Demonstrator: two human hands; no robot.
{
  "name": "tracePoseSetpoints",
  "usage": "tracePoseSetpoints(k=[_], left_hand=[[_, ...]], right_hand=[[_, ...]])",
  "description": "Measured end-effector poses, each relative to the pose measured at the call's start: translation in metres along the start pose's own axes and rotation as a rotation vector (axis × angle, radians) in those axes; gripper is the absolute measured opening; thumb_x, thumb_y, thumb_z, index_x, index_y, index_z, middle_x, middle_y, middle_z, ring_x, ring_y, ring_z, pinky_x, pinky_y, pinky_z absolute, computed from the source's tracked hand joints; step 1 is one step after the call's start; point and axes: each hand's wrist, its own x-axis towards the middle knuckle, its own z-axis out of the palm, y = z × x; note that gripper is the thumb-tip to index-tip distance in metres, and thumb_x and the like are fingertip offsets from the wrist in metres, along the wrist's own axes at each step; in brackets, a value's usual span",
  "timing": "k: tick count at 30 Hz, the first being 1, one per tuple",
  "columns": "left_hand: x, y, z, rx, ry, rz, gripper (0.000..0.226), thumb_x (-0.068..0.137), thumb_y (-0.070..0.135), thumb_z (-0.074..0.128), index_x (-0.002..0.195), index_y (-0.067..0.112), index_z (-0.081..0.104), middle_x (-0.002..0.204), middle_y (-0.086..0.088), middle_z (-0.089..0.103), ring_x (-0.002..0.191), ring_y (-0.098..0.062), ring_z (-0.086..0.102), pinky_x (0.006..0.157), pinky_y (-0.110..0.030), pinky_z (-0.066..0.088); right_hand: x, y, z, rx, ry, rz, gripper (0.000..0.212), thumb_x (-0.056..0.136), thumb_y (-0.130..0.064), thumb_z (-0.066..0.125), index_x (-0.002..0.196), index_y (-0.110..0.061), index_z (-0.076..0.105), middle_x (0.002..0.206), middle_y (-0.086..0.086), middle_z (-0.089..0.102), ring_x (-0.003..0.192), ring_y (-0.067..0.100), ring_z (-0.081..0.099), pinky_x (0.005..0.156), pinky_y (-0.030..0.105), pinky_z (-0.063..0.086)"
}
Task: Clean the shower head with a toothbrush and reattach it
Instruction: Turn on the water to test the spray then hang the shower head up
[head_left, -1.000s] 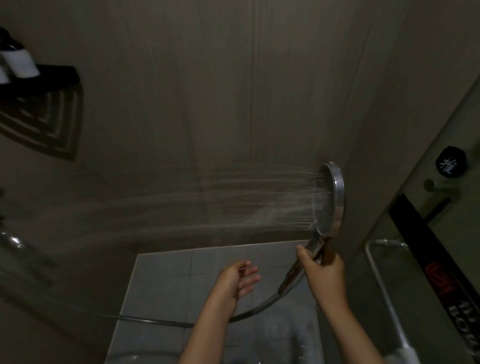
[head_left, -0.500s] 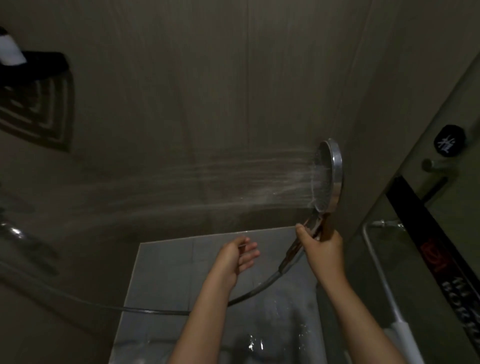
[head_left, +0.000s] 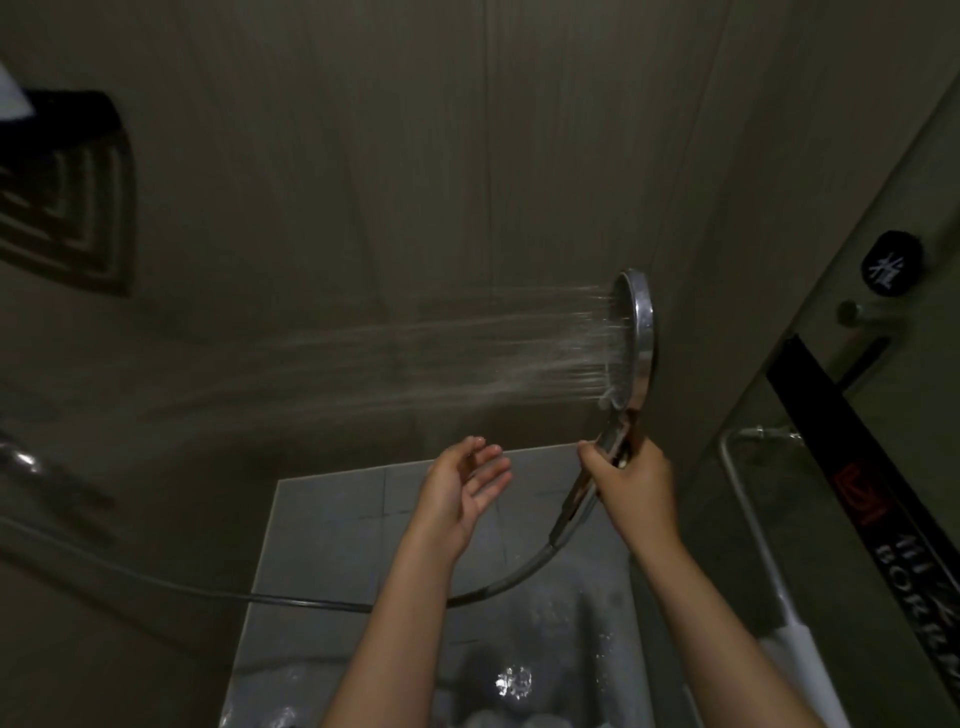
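A round chrome shower head (head_left: 638, 332) stands upright at right of centre, its face turned left, and water sprays from it leftward across the wall. My right hand (head_left: 631, 480) grips its handle just below the head. A grey hose (head_left: 291, 601) runs from the handle down and off to the left. My left hand (head_left: 462, 491) hovers empty to the left of the handle, palm up and fingers spread, below the spray. No toothbrush is in view.
A dark corner shelf (head_left: 67, 124) hangs on the wall at upper left. A glass door with a black knob (head_left: 891, 270) and a chrome bar (head_left: 743, 499) stands at right. The wet tiled floor (head_left: 332, 525) holds a shiny drain (head_left: 514, 682).
The shower head and my right hand have risen a little. My left hand lifted slightly and its fingers spread wider under the spray.
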Motion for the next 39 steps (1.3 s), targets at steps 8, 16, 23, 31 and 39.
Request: tracePoseSetpoints(k=[8, 16, 23, 31, 39], left_hand=[[-0.004, 0.016, 0.0, -0.022, -0.019, 0.093, 0.018, 0.097, 0.016, 0.043, 0.087, 0.008, 0.056, 0.086, -0.011, 0.062, 0.078, -0.024, 0.063, 0.069, -0.032, 0.054], [-0.005, 0.04, -0.009, -0.182, -0.027, 0.168, 0.025, 0.098, 0.019, 0.041, 0.083, 0.006, 0.056, 0.079, -0.013, 0.067, 0.074, -0.024, 0.067, 0.068, -0.032, 0.057], [-0.001, 0.049, -0.018, -0.185, -0.002, 0.202, 0.025, 0.099, 0.02, 0.04, 0.083, 0.008, 0.055, 0.078, -0.01, 0.067, 0.08, -0.023, 0.064, 0.069, -0.029, 0.056], [0.006, 0.039, -0.029, -0.141, 0.134, 0.145, 0.025, 0.099, 0.018, 0.038, 0.08, 0.008, 0.052, 0.087, -0.011, 0.059, 0.08, -0.023, 0.059, 0.077, -0.032, 0.047], [0.012, 0.025, -0.02, 0.011, 0.093, 0.167, 0.017, 0.096, 0.01, 0.042, 0.084, 0.009, 0.054, 0.084, -0.011, 0.062, 0.078, -0.023, 0.062, 0.067, -0.027, 0.054]], right_hand=[[-0.002, 0.01, 0.003, -0.014, -0.051, 0.023, 0.011, 0.078, -0.016, 0.071, 0.076, -0.009, 0.062, 0.072, 0.01, 0.065, 0.072, 0.024, 0.062, 0.068, 0.036, 0.048], [-0.002, 0.028, 0.006, -0.038, -0.075, 0.036, 0.008, 0.078, -0.012, 0.07, 0.082, -0.011, 0.063, 0.075, 0.01, 0.068, 0.074, 0.025, 0.064, 0.07, 0.037, 0.05], [-0.004, 0.035, 0.005, -0.045, -0.1, 0.053, 0.015, 0.078, -0.01, 0.071, 0.081, -0.02, 0.06, 0.071, 0.003, 0.063, 0.072, 0.018, 0.06, 0.065, 0.028, 0.041], [0.002, 0.037, 0.004, -0.071, -0.07, 0.074, 0.012, 0.077, -0.012, 0.071, 0.075, -0.015, 0.06, 0.069, 0.007, 0.063, 0.069, 0.023, 0.06, 0.064, 0.029, 0.042], [0.006, 0.032, 0.004, -0.059, -0.093, 0.086, 0.009, 0.076, -0.015, 0.071, 0.077, -0.01, 0.064, 0.071, 0.007, 0.065, 0.073, 0.025, 0.063, 0.065, 0.031, 0.044]])
